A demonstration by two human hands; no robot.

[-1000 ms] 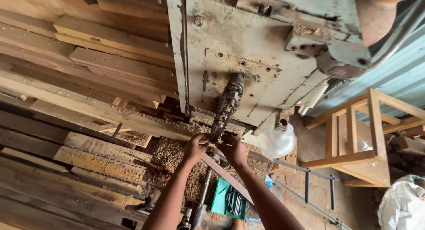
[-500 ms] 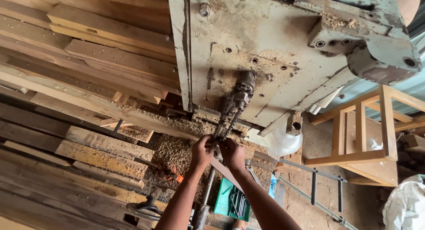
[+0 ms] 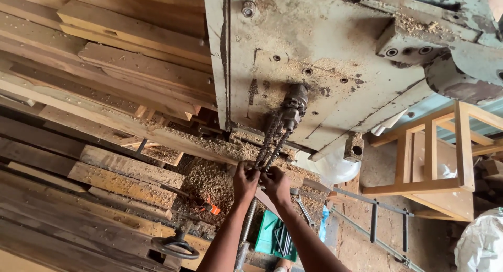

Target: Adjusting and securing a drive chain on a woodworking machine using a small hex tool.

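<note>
Both hands are raised together beneath the worn grey-green cast-metal machine body (image 3: 335, 57); the left hand (image 3: 244, 180) and right hand (image 3: 276, 184) sit side by side, touching, each closed in a narrow pinch on the lower run of a dark, greasy roller chain (image 3: 272, 141); the chain rises from the fingertips to a small dark sprocket hub (image 3: 294, 101) directly above the hands. Sawdust lies thick on the rough pale timber planks (image 3: 131, 94) to the left of the left hand; a steel threaded rod (image 3: 246, 225) runs down just below the left wrist; a green plastic tool tray (image 3: 272, 240) sits below the right forearm; a pale wooden frame (image 3: 435, 151) stands well off to the right.

Risk, as judged: fingers are pinched at the chain close under the sprocket, so any turn of the hub could draw them in; grease could let the chain slip from the grip; sawdust may foul the links.
</note>
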